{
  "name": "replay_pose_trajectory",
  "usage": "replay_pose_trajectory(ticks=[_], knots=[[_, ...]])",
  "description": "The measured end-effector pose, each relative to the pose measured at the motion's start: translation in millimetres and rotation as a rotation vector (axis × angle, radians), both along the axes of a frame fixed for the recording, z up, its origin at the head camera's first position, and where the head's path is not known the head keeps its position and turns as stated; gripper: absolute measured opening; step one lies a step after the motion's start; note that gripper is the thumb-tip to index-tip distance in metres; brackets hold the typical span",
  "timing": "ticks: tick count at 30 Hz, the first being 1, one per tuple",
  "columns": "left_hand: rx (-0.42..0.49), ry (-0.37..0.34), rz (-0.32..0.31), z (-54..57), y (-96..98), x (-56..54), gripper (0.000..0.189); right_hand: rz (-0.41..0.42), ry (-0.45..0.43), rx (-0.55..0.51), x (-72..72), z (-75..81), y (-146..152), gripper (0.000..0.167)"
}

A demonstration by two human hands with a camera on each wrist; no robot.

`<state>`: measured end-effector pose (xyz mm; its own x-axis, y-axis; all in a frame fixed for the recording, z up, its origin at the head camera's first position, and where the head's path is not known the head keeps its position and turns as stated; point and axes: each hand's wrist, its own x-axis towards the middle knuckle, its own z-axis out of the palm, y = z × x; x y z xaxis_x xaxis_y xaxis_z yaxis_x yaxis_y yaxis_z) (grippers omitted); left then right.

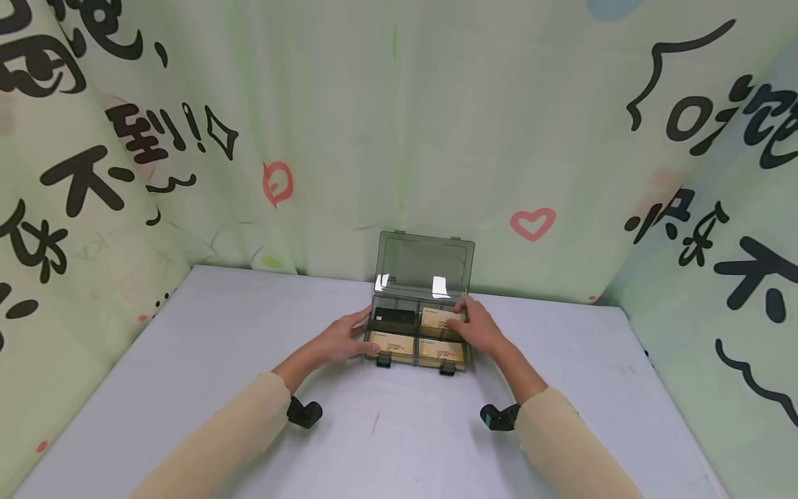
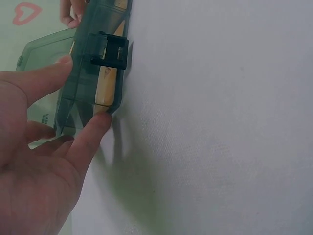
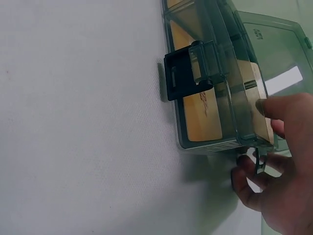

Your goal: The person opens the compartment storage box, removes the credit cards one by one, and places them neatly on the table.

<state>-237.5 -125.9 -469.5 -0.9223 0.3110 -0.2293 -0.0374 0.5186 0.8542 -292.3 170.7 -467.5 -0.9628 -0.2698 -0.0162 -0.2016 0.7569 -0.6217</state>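
A translucent dark-green compartment box (image 1: 416, 351) sits on the table with its clear lid (image 1: 427, 262) raised at the back. Tan card-like stacks (image 1: 391, 343) fill the two front compartments; a dark flat item (image 1: 395, 317) lies in the back left one. My left hand (image 1: 341, 337) holds the box's left end, thumb on the front rim and fingers along the side. At the back right compartment, my right hand (image 1: 483, 329) pinches another tan stack (image 1: 436, 318) between thumb and index finger. Its other fingers curl outside the box wall in the right wrist view.
Two black latches (image 1: 447, 368) hang at the box's front. White cloth covers the table (image 1: 399, 443), and a printed curtain (image 1: 399, 138) rises behind and on both sides. Black wrist devices (image 1: 305, 414) sit under both forearms.
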Motion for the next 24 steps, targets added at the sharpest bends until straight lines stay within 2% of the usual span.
replay_pose_trajectory(ticks=[4, 8, 14, 16, 22, 24], knots=[[-0.003, 0.004, -0.002, 0.5, -0.3, -0.1, 0.086, -0.016, -0.007, 0.029, 0.6, 0.6, 1, 0.018], [-0.009, 0.005, -0.002, 0.9, 0.3, -0.2, 0.087, -0.008, -0.029, 0.044, 2.7, 1.5, 3, 0.021], [-0.016, 0.004, 0.0, 1.6, 1.5, -0.4, 0.087, 0.006, -0.004, -0.05, 6.0, 4.2, 10, 0.021], [-0.017, 0.002, 0.0, 1.7, 1.3, -0.6, 0.087, -0.009, -0.024, -0.084, 5.7, 4.5, 11, 0.02], [-0.032, 0.005, 0.003, 0.9, 1.6, -1.1, 0.087, -0.072, -0.154, -0.167, 7.3, 10.5, 15, 0.026], [-0.035, 0.001, 0.007, 1.3, 1.8, -1.3, 0.087, -0.087, -0.17, -0.203, 9.5, 13.6, 17, 0.026]])
